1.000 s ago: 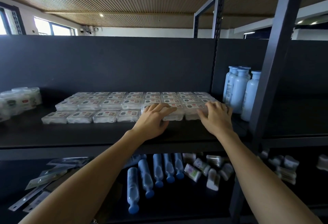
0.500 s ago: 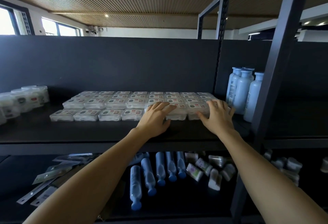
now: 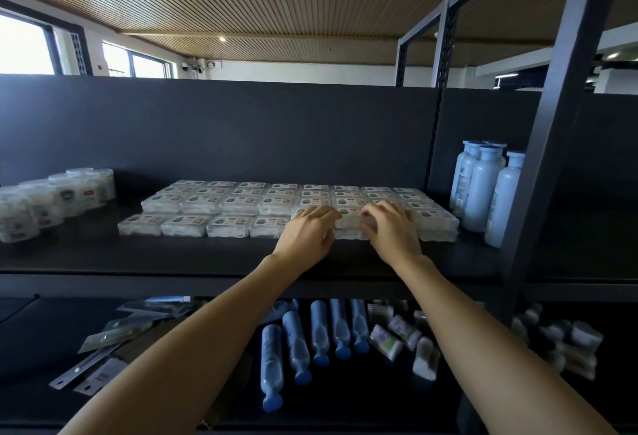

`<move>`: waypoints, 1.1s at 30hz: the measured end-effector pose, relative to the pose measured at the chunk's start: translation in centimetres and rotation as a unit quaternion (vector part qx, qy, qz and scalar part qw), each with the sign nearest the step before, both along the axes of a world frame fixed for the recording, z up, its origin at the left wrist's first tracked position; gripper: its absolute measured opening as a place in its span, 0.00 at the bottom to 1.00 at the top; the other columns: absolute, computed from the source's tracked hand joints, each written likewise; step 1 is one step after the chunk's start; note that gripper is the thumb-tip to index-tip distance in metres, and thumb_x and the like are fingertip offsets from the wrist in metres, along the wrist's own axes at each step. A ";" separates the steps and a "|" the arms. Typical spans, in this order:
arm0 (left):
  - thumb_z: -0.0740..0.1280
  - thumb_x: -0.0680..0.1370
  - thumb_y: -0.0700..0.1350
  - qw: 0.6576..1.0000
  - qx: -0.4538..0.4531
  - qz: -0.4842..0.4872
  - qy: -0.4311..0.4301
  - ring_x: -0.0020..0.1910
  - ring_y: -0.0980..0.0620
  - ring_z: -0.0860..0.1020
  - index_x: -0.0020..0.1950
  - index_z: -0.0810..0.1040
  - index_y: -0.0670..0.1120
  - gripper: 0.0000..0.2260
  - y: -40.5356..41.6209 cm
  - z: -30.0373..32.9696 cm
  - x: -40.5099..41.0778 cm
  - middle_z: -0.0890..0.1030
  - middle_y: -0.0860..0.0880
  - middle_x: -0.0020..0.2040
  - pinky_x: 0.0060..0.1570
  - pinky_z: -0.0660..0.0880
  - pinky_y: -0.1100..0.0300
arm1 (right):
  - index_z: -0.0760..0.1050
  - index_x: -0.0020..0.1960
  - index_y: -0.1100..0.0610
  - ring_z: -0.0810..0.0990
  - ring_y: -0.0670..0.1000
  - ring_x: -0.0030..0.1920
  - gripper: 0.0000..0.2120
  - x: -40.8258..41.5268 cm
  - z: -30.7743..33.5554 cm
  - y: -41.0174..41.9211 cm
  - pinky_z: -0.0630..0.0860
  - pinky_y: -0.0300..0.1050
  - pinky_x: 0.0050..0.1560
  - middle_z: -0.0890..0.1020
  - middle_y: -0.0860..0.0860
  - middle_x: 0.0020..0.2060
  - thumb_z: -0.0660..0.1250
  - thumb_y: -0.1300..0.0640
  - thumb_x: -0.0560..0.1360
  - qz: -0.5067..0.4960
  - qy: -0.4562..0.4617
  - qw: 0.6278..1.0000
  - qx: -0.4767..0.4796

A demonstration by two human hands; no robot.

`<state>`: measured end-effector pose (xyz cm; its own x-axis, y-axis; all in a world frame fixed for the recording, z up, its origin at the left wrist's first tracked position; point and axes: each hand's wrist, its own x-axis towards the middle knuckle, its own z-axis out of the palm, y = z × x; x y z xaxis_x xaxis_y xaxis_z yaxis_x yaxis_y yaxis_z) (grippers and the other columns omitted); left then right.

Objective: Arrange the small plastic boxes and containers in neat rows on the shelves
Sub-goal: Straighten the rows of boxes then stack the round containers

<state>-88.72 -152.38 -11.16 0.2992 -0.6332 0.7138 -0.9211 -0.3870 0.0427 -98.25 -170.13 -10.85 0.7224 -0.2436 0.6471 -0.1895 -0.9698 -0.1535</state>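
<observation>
Head view: you are reaching both arms over the front edge of the upper shelf (image 3: 207, 262) at the centre of the frame. Your left hand (image 3: 305, 236) is lying with its fingers stretched forward, the grip flat and holding nothing, the fingertips resting on the front row of the small plastic boxes (image 3: 241, 203). Your right hand (image 3: 392, 229) is sitting just beside it, fingers spread and slightly bent over the box tops; I cannot tell whether it is pinching a box or only pressing on it.

The boxes are lying in rows across the middle of the frame, and the front row at the left is sitting forward of the rows behind it, with a gap between.

Here is what is looking risky, as a judgement. The boxes are looking light and slick, so an uneven push from either hand is likely to skew one and ripple through its touching neighbours. Pushing to the right is threatening the upright white bottles (image 3: 483, 189) standing just beside the last box at the centre right. Pulling back carelessly is risking dragging a front box off the edge onto the blue-capped tubes (image 3: 297, 348) lying on the lower shelf.
</observation>
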 end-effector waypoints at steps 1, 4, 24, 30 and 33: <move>0.67 0.75 0.40 1.000 0.001 0.008 0.001 0.63 0.46 0.75 0.66 0.76 0.46 0.19 0.0 0.0 0.1 0.78 0.49 0.64 0.61 0.72 0.51 | 0.75 0.61 0.48 0.71 0.53 0.64 0.12 0.0 0.2 -0.1 0.64 0.53 0.64 0.76 0.47 0.58 0.66 0.48 0.79 0.005 0.015 1.000 0.005; 0.70 0.75 0.49 0.997 0.003 0.082 -0.012 0.69 0.44 0.69 0.70 0.72 0.47 0.24 0.0 0.0 0.5 0.74 0.47 0.68 0.70 0.62 0.50 | 0.70 0.70 0.47 0.66 0.53 0.71 0.23 -0.1 0.9 -0.6 0.60 0.55 0.70 0.70 0.47 0.68 0.64 0.39 0.79 0.001 0.059 0.998 -0.010; 0.64 0.77 0.63 0.939 0.279 0.101 0.173 0.80 0.43 0.44 0.81 0.50 0.56 0.37 0.5 4.7 4.5 0.48 0.50 0.81 0.76 0.46 0.42 | 0.47 0.80 0.38 0.45 0.55 0.81 0.51 2.9 4.1 -3.6 0.44 0.68 0.75 0.48 0.46 0.81 0.48 0.15 0.63 -0.019 0.313 0.949 0.026; 0.58 0.79 0.65 0.930 0.318 0.101 0.156 0.79 0.44 0.46 0.81 0.46 0.55 0.36 -0.1 4.3 5.2 0.47 0.50 0.81 0.77 0.43 0.43 | 0.47 0.80 0.39 0.49 0.55 0.80 0.54 3.0 3.4 -3.7 0.49 0.67 0.75 0.50 0.47 0.81 0.41 0.13 0.61 -0.032 0.305 0.952 -0.004; 0.60 0.78 0.65 0.937 0.303 0.090 0.146 0.79 0.44 0.50 0.80 0.50 0.55 0.35 0.0 4.5 5.1 0.51 0.50 0.81 0.76 0.47 0.43 | 0.48 0.81 0.40 0.51 0.54 0.80 0.56 3.0 3.4 -3.7 0.50 0.66 0.76 0.51 0.47 0.81 0.44 0.12 0.59 -0.031 0.302 0.953 0.012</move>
<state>-83.61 -152.34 -6.69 0.5668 -0.8165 0.1095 -0.8217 -0.5698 0.0044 -95.28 -173.81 -7.49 0.9448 -0.3083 0.1107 -0.3080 -0.9512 -0.0206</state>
